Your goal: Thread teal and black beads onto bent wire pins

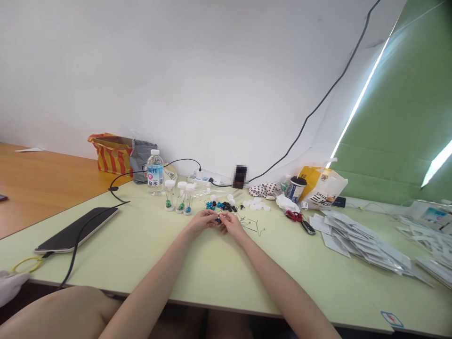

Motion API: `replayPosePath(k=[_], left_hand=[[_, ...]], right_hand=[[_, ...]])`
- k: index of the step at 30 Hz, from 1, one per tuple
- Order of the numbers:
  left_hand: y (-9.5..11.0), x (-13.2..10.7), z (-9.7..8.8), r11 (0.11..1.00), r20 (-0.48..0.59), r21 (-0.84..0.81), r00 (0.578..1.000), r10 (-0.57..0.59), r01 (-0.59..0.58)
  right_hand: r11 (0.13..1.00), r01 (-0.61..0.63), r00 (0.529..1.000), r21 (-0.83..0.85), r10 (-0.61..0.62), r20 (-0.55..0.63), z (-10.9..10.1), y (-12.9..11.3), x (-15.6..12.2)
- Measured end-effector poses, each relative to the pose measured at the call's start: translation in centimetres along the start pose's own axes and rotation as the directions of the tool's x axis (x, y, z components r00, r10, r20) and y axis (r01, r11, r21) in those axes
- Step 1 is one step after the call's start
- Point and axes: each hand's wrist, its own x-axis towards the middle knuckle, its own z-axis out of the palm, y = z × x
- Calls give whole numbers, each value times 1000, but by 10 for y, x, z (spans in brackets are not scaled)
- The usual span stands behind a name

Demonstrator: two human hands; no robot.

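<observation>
Wire beside loose beads, white caps

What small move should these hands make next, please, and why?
Probably the right hand should pinch the small blue piece more firmly against the left hand. The piece is tiny and sits between both hands, and it looks easy to drop, with bent wires and loose beads close by.

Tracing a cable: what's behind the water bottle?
A grey bag stands behind the water bottle, and a black cable passes behind; the bottle hides anything directly at its back.
</observation>
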Motion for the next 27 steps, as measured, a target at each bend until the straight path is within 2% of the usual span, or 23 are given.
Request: replayPosePath(k=[4, 7, 12, 17, 22, 27], left_hand=[[1, -1, 0, 1000, 2, 6, 1000, 5, -5], [1, 0, 0, 1000, 0, 13, 1000, 1, -1], [-1, 1, -1, 1000, -1, 2, 1000, 3, -3], [-1, 0, -1, 1000, 2, -11, 1000, -7, 7], [1, -1, 0, 1000, -9, -12, 1000, -7, 7], [0, 1, 0, 1000, -1, -15, 1000, 0, 0]], right_hand=[[1000, 27, 1000, -15, -27, 6, 0, 1, 1], [1000, -5, 1000, -15, 5, 25, 0, 1, 1], [1000, 7, 1000, -7, -7, -13, 0, -1, 0], [1000, -8, 1000, -3, 8, 26, 0, -1, 0], [1000, 6, 1000, -3, -6, -18, 1, -2, 0], [1000, -13, 1000, 2, 13, 28, 0, -1, 0]])
